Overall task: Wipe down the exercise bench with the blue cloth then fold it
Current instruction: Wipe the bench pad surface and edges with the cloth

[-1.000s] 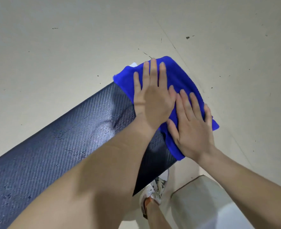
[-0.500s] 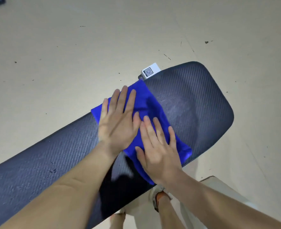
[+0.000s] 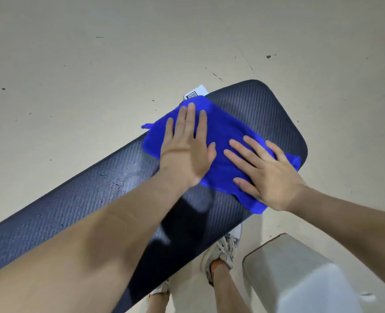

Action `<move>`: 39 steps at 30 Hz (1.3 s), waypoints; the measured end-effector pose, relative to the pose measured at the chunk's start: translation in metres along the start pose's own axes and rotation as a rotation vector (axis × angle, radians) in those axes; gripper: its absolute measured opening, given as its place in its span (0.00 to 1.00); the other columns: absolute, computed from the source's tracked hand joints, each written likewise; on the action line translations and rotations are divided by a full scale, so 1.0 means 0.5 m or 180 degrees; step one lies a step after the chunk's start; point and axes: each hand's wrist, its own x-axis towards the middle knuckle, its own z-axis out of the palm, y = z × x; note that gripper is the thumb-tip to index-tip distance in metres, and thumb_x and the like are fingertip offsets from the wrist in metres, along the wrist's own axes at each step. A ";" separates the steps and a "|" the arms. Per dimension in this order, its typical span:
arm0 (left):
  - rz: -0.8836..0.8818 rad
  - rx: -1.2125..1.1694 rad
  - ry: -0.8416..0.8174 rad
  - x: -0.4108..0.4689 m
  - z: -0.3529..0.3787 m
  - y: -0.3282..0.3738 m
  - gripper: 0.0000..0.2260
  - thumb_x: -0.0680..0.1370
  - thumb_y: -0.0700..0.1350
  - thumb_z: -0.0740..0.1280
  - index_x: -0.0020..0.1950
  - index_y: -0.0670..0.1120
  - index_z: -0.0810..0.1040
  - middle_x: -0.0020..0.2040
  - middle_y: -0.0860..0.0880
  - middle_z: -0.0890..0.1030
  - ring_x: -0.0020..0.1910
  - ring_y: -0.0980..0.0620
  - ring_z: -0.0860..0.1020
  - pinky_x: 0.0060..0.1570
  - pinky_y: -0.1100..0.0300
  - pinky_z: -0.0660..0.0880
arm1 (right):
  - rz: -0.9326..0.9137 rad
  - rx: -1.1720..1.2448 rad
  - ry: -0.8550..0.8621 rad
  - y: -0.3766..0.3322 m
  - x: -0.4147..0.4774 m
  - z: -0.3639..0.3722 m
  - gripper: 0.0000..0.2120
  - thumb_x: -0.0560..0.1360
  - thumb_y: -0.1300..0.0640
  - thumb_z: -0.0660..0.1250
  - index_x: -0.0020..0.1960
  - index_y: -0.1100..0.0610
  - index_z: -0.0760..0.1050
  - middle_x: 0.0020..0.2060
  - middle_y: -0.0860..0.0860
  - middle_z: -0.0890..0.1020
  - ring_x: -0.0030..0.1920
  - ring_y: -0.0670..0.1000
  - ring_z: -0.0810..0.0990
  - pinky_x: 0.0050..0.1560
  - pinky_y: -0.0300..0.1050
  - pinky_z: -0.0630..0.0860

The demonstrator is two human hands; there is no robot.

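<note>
Since half a second ago I see the cloth (image 3: 227, 141) has slid back toward the rounded end of the bench (image 3: 275, 114), though it has not reached the tip it covered a second ago, and my two hands, which were touching, are now a little apart. The cloth lies flat across the width of the dark, woven-textured pad, its near corner hanging just over the near edge and a small tag of fabric sticking out past the far edge. My left hand (image 3: 187, 152) lies palm down on the left half of the cloth, fingers straight and only slightly spread, thumb out to the side. My right hand (image 3: 266, 175) lies palm down on the right half, fingers fanned wider and pointing up and to the left; neither hand pinches the fabric. A white label (image 3: 196, 92) with a printed code peeks out just beyond the cloth at the far edge. Below the bench I see a shoe (image 3: 223, 251) on the pale floor (image 3: 96, 75), and a grey block (image 3: 295, 274) beside it.
</note>
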 end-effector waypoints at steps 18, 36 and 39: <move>-0.0204 0.0029 -0.0110 -0.207 0.002 -0.200 0.28 0.77 0.55 0.53 0.77 0.49 0.55 0.78 0.49 0.56 0.76 0.50 0.53 0.73 0.48 0.48 | 0.0957 0.0731 0.0193 -0.454 0.007 0.016 0.33 0.76 0.44 0.54 0.78 0.55 0.56 0.78 0.51 0.57 0.78 0.55 0.56 0.72 0.62 0.55; -0.0661 0.0142 -0.0361 -0.289 -0.016 -0.248 0.31 0.77 0.58 0.45 0.78 0.45 0.47 0.78 0.43 0.47 0.77 0.44 0.46 0.73 0.43 0.47 | -0.0127 0.0687 0.0504 -0.415 -0.006 0.031 0.27 0.79 0.42 0.56 0.77 0.47 0.60 0.77 0.44 0.61 0.77 0.47 0.58 0.74 0.55 0.55; -0.0626 0.0103 -0.0267 -0.204 -0.013 -0.149 0.31 0.78 0.58 0.46 0.78 0.46 0.46 0.79 0.44 0.46 0.77 0.45 0.45 0.73 0.45 0.47 | -0.0018 0.0439 0.0496 -0.290 -0.025 0.037 0.28 0.79 0.41 0.54 0.77 0.47 0.58 0.77 0.44 0.60 0.77 0.49 0.58 0.73 0.56 0.56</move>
